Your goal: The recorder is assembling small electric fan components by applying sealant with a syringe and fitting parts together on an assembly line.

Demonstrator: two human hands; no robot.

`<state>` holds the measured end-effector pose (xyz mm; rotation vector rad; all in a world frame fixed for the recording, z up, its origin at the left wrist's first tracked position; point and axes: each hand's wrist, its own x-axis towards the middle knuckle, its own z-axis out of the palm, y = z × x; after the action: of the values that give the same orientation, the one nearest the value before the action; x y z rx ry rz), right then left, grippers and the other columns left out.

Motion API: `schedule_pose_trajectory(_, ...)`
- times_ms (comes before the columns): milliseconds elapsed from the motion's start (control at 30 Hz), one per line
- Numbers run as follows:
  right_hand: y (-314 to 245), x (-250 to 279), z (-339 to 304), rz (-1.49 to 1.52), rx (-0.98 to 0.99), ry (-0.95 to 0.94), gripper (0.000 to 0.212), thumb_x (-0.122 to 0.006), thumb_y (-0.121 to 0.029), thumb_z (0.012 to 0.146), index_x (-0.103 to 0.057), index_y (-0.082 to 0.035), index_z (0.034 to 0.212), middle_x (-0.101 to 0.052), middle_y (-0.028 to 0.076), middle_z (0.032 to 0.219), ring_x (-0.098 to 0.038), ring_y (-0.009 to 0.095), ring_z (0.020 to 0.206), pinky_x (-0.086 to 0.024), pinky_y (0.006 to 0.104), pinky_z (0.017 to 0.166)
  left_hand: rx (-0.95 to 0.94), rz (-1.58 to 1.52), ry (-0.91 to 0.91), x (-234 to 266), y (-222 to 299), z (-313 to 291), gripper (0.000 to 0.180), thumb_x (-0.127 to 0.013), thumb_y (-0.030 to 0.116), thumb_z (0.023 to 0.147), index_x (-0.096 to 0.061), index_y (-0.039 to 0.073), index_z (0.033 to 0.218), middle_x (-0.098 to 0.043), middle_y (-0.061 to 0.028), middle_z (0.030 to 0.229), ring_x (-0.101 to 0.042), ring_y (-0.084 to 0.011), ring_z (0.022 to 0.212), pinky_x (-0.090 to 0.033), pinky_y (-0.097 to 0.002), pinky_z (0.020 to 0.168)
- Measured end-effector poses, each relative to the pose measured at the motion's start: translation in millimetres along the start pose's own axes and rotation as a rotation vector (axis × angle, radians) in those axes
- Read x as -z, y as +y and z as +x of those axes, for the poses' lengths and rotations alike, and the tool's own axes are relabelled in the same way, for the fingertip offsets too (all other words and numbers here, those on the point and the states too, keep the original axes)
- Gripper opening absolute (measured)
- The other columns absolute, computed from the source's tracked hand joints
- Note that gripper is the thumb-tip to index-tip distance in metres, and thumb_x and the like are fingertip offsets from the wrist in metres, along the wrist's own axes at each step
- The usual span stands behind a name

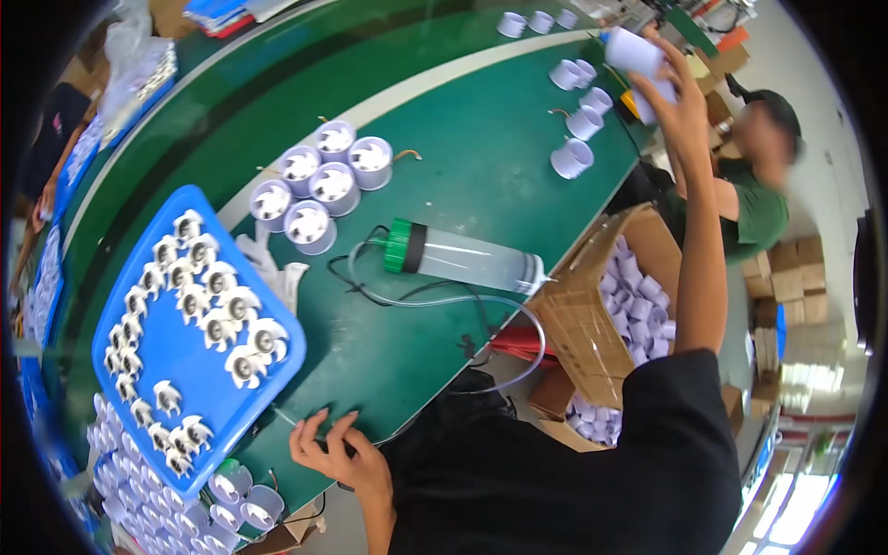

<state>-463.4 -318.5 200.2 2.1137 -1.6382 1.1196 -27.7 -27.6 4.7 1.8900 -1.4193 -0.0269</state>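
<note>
High at the right, my right hand [680,102] grips a white plastic cup [635,53]; a second white piece shows against the palm. My left hand [342,453] is by the near corner of a blue tray [208,407], fingers curled round a thin pale stick-like tool [285,415] whose tip points at the tray. White fan impellers [266,340] lie in that tray. Behind it, several white cups with impellers inside [309,225] stand grouped on the green table. A clear syringe barrel with a green cap [462,257] lies mid-table, its tube curling toward the edge.
More white cups [572,159] stand at the far right of the table [444,342]. Cardboard boxes [592,324] full of white cups sit beside the table edge. Many cups [139,490] crowd the lower left. A person in green [763,208] sits at right; another person's hand [44,205] is far left.
</note>
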Motion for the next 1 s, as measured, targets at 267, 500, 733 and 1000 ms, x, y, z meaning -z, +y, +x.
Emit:
schedule_pose_trajectory(267, 103.3, 47.9, -308.0, -0.316, -0.627, 0.150, 0.059, -0.076, -0.029, 0.081, -0.052, 0.004, 0.125, -0.063, 0.022, 0.111, -0.062, 0.032, 0.102, -0.047, 0.0411, 0.092, -0.019, -0.003, -0.108, 4.9, 8.0, 1.1, 0.019, -0.055, -0.006, 0.079, -0.068, 0.006, 0.085, -0.056, -0.0131, 0.120, -0.041, -0.0367, 0.124, -0.032, -0.0487, 0.105)
schedule_pose_trajectory(500, 147.5, 22.0, -411.6, -0.268, -0.940, -0.888, 0.055, -0.076, -0.026, 0.076, -0.059, -0.002, 0.122, -0.066, 0.021, 0.114, -0.064, 0.035, 0.104, -0.051, 0.0412, 0.088, -0.002, -0.019, -0.136, 9.9, 2.8, 2.0, 0.022, -0.058, -0.006, 0.076, -0.070, 0.008, 0.087, -0.053, -0.0147, 0.123, -0.040, -0.0394, 0.122, -0.034, -0.0519, 0.100)
schedule_pose_trajectory(733, 60.0, -13.9, -186.2, -0.121, -0.399, -0.023, 0.017, -0.061, -0.014, 0.093, -0.062, 0.001, 0.101, -0.065, 0.017, 0.080, -0.064, 0.031, 0.070, -0.049, 0.0398, 0.064, 0.046, -0.018, -0.117, 9.2, 8.7, 4.0, 0.018, -0.057, -0.006, 0.078, -0.068, 0.005, 0.087, -0.052, -0.0149, 0.123, -0.040, -0.0378, 0.124, -0.032, -0.0495, 0.104)
schedule_pose_trajectory(1000, 89.6, -75.1, -101.5, 0.120, -0.600, -0.545, 0.020, -0.064, -0.007, 0.084, -0.063, -0.002, 0.103, -0.064, 0.015, 0.072, -0.066, 0.027, 0.066, -0.052, 0.0381, 0.062, 0.050, -0.041, -0.086, 5.5, 8.6, 3.7, 0.019, -0.058, -0.006, 0.076, -0.068, 0.006, 0.087, -0.053, -0.0145, 0.122, -0.041, -0.0381, 0.122, -0.033, -0.0490, 0.103)
